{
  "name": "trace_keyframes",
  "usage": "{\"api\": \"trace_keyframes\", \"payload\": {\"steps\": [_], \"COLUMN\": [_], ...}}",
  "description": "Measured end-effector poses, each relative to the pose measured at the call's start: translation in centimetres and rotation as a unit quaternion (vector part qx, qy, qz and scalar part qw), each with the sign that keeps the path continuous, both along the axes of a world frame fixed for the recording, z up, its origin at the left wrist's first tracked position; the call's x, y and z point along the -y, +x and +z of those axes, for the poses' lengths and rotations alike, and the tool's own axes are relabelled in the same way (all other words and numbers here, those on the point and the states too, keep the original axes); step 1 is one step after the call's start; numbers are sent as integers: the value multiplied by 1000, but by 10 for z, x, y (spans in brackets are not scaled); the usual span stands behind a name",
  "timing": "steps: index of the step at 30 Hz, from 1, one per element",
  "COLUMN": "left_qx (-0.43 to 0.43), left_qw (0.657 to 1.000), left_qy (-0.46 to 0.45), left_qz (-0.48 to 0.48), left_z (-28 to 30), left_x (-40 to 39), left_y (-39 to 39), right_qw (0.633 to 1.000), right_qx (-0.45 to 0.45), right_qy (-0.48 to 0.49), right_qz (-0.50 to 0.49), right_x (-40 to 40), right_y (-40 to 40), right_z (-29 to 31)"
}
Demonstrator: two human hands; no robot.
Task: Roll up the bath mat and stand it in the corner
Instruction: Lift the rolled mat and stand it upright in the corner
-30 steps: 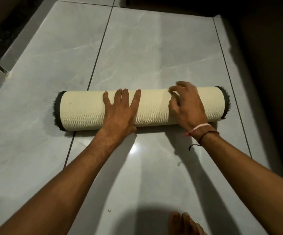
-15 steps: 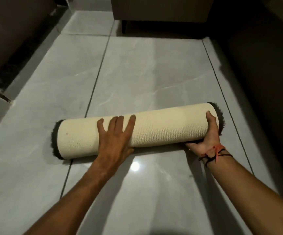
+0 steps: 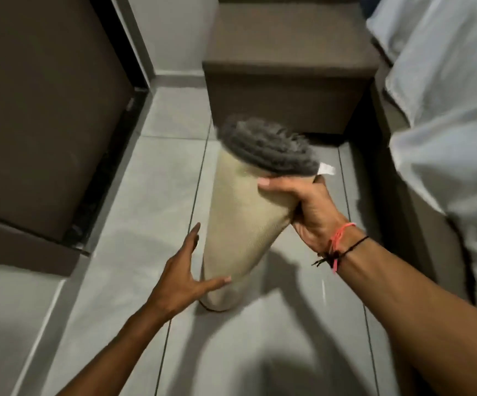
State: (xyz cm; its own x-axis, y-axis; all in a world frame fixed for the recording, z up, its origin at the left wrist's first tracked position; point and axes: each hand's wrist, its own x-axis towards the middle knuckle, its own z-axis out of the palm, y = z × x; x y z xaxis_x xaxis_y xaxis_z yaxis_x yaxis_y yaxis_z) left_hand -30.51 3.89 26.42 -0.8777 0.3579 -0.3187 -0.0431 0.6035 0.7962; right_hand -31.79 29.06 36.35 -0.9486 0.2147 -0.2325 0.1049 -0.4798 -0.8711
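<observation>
Pale grey floor tiles (image 3: 134,232), glossy with dark grout lines, fill a narrow space closed in by a dark brown cabinet (image 3: 285,78) at the far end, a dark door (image 3: 40,110) on the left side and pale bedding (image 3: 443,115) spilling in from the right. The bath mat (image 3: 245,221) is fully rolled into a firm cylinder and is upended in front of the cabinet, its lower end on or just above the tiles and its upper end leaning toward the bedding. Its outside is a cream, finely woven backing; the shaggy charcoal pile shows only as a tufted spiral at the top, where a small white label (image 3: 327,169) sticks out. The right hand (image 3: 308,212) is wrapped around the upper part of the roll, thumb across the near face, holding it closed; a pink cord and a black cord circle that wrist. The left hand (image 3: 183,275) is spread wide, thumb touching the lower part of the roll and fingers splayed beside it, steadying rather than clasping. Rolling looks finished and the standing step is in hand. Next the roll probably needs carrying toward a corner by the cabinet, set squarely on its flat end and leaned against a wall, with the outer flap kept pinned so that the springy backing does not unwind.
</observation>
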Motion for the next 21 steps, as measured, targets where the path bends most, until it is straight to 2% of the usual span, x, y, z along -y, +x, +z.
{"api": "trace_keyframes", "payload": {"steps": [2,4,7,9,11,14,17,21], "left_qx": [2,-8,8,19,24,10,10,-12], "left_qw": [999,997,992,987,984,979,975,970], "left_qy": [36,66,108,151,175,201,208,201], "left_qz": [2,-38,-59,-58,-33,3,79,133], "left_z": [61,102,149,167,172,168,149,136], "left_x": [-5,-10,-11,-9,-4,5,18,27], "left_y": [-56,-102,-172,-222,-274,-366,-455,-546], "right_qw": [990,965,933,923,930,948,964,958], "right_qx": [-46,-92,-108,-115,-101,-114,-119,-119], "right_qy": [55,100,119,132,123,99,85,88], "right_qz": [120,222,323,342,332,279,223,246], "right_x": [-10,-16,-11,-8,-4,10,32,48], "right_y": [-48,-92,-168,-229,-284,-374,-468,-562], "right_z": [68,118,184,208,214,195,172,163]}}
